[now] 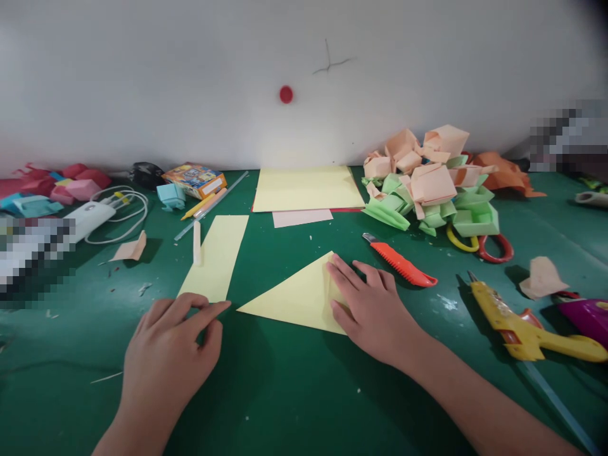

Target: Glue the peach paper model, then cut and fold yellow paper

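Observation:
A pale yellow sheet of paper [294, 291], folded into a triangle, lies on the green table in front of me. My right hand [373, 307] rests flat on its right part, fingers stretched out and covering the right corner. Just left of the triangle's sharp tip is my left hand [175, 335], its index finger extended and the other fingers loosely bent, with nothing in it. That hand is over the near end of a pale yellow paper strip [223, 247]. A white stick [197, 244] lies on the strip's left edge.
Right of the triangle lie an orange utility knife [401, 259], scissors [494, 247] and a yellow glue gun [510, 316]. Folded paper pieces [432, 183] are heaped behind them. Yellow sheets [306, 190] lie by the wall. At left are a power strip [92, 221] with a white cable and a small box [194, 179].

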Tool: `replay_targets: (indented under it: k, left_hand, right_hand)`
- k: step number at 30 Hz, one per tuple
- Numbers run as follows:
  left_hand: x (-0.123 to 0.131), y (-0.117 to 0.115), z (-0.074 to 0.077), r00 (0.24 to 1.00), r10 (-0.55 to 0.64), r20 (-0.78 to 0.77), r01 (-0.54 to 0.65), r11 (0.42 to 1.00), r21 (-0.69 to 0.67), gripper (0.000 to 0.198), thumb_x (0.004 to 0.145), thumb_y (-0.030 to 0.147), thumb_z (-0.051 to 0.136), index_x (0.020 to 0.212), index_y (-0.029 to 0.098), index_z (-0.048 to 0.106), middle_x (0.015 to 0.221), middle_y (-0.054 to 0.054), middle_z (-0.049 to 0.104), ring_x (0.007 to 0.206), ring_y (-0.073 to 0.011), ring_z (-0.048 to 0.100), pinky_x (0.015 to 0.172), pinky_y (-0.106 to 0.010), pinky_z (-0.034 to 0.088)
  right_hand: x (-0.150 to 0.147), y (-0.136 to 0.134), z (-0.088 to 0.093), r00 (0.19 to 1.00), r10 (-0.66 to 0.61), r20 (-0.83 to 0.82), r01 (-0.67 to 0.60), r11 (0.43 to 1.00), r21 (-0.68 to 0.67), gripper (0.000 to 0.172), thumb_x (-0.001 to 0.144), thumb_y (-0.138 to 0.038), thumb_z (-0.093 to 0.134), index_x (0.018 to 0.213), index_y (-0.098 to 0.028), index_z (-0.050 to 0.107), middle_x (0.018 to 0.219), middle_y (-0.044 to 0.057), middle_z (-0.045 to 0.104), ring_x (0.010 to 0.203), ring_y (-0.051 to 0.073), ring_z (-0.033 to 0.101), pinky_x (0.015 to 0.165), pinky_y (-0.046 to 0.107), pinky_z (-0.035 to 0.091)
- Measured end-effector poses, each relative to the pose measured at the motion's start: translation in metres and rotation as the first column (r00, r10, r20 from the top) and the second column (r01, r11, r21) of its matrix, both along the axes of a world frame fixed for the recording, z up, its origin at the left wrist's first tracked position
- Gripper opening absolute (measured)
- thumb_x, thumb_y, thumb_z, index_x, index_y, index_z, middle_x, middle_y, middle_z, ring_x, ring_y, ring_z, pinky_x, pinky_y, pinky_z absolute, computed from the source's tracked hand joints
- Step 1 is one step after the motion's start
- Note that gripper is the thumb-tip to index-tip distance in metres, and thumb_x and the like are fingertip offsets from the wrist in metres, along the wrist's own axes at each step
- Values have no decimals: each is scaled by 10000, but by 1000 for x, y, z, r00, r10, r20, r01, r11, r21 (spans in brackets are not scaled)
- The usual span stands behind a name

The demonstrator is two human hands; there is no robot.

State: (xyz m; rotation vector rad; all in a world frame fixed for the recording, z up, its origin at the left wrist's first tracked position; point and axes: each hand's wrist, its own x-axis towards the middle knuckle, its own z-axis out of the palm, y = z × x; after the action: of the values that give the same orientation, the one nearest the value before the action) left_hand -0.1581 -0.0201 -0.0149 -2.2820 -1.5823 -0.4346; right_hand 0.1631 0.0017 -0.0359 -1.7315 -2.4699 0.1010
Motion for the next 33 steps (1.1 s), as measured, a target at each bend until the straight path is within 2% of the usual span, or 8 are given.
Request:
replay_targets:
  k: [3,7,11,16,24,28,33]
  left_hand:
    - [17,-6,3,995,-99,26,102,989,-112,364,927,249,513,1199,283,753,1066,-87,678,929,-251,604,831,-409,522]
    - [45,-18,4,973,-226,37,227,932,-283,442,956,305,524,1381,383,617,1346,-71,596,1120,-290,580,909,-460,531]
    - [51,-21,4,972,-218,85,234,903,-359,436,988,294,487,1390,415,602,1432,-63,535,1188,-302,548,931,-477,538]
    - [44,-15,5,986,-141,90,163,926,-339,395,960,265,503,1263,420,705,1401,-59,549,1174,-320,544,924,-519,535]
    - [13,-6,3,996,-15,92,30,987,-156,306,922,290,526,953,325,828,1282,-87,621,1097,-366,533,869,-558,541]
    - [11,-6,5,994,-19,110,35,988,-147,316,937,263,505,960,281,819,1266,-107,630,1104,-359,544,905,-552,526]
    - [25,-10,4,987,-122,103,139,975,-176,335,930,217,498,1123,279,765,1285,-88,627,1126,-310,579,924,-480,529]
  right_hand:
    - [0,0,1,1000,0,-10,0,1000,5,606,1009,-368,334,1584,-181,370,1683,-9,283,1379,364,377,1062,557,361]
    - [-1,-1,2,1000,2,-17,-2,1000,13,612,1002,-367,354,1584,-175,373,1681,11,295,1373,369,376,1057,568,366]
    - [-1,-2,3,1000,0,-16,1,1000,15,607,1007,-367,344,1583,-178,375,1678,16,306,1375,368,373,1060,569,362]
    - [-1,-1,3,1000,-1,3,1,1000,-2,609,1014,-379,334,1586,-175,363,1686,6,284,1378,369,371,1063,558,354]
    - [-1,-2,1,1000,-1,-4,1,1000,8,615,1003,-363,347,1589,-176,361,1683,8,291,1373,369,375,1063,566,358]
    - [-2,-2,3,1000,-2,-10,2,1000,10,603,1006,-366,345,1581,-188,380,1677,12,309,1375,367,384,1068,562,359]
    - [-2,-1,4,1000,-2,-6,2,1000,2,596,1010,-365,337,1580,-197,383,1671,14,321,1365,363,403,1060,561,374]
